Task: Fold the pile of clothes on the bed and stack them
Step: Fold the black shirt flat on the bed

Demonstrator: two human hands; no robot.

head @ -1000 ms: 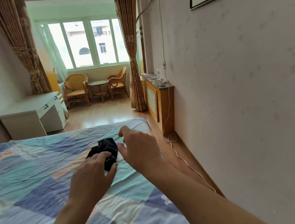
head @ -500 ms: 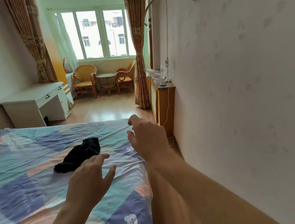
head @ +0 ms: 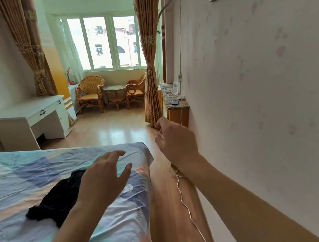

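Both hands empty, fingers loose: left hand [head: 101,180] over the black garment [head: 57,199] near the bed's [head: 21,178] corner, right hand [head: 177,140] past its edge.

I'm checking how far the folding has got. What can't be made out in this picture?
- Black garment, head view: its near right part is hidden behind the left hand and forearm; folded or bunched is unclear.
- Bed: cut off by the left and bottom edges, so any stack there is unseen.
- Right hand: its fingers curl away, tips hidden.
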